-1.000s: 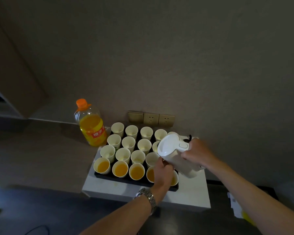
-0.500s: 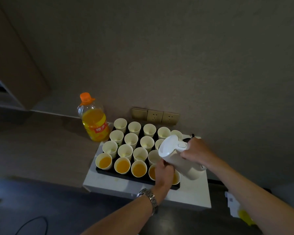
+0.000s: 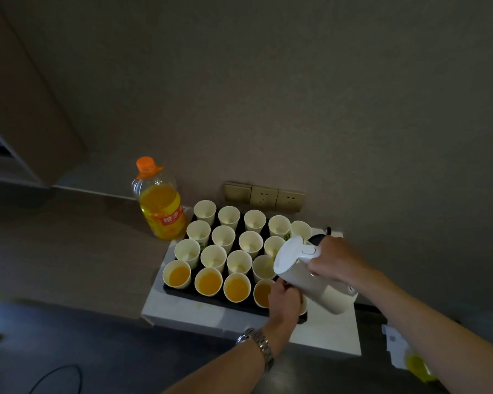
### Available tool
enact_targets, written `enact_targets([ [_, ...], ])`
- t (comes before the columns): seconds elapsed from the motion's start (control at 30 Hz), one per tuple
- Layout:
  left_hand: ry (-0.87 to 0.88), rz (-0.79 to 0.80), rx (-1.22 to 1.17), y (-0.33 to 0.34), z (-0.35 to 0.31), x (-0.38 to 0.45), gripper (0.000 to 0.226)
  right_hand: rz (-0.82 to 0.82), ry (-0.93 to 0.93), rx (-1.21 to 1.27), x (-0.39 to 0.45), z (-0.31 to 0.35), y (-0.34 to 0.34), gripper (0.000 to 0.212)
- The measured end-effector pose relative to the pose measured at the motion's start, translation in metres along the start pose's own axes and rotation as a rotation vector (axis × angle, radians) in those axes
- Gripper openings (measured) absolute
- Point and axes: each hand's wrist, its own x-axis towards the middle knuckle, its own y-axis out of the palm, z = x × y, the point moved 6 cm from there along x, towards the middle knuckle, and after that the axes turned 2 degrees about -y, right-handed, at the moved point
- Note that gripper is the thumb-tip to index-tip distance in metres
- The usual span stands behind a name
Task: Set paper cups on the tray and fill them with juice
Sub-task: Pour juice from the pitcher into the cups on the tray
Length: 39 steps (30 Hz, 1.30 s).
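A black tray on a white table holds several white paper cups in rows. The front-row cups hold orange juice; the cups behind look empty. My right hand grips the handle of a white jug, tilted with its spout down over the front right corner of the tray. My left hand holds the front right cup there, which it mostly hides.
A large juice bottle with an orange cap stands left of the tray, by the wall. Wall sockets sit behind the cups. A black cable lies on the dark floor at lower left; papers lie at right.
The view has shifted a little; both hands and the tilted jug stay at the front right corner of the tray.
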Motion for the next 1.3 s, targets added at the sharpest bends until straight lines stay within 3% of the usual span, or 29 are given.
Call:
enact_targets([
  [0.83, -0.035, 0.021, -0.033, 0.002, 0.007, -0.006, 0.035, 0.062, 0.018, -0.021, -0.001, 0.003, 0.004, 0.015],
  [1.3, -0.035, -0.003, -0.025, -0.006, -0.002, -0.006, 0.032, 0.066, -0.001, 0.027, -0.007, 0.011, 0.002, 0.021],
])
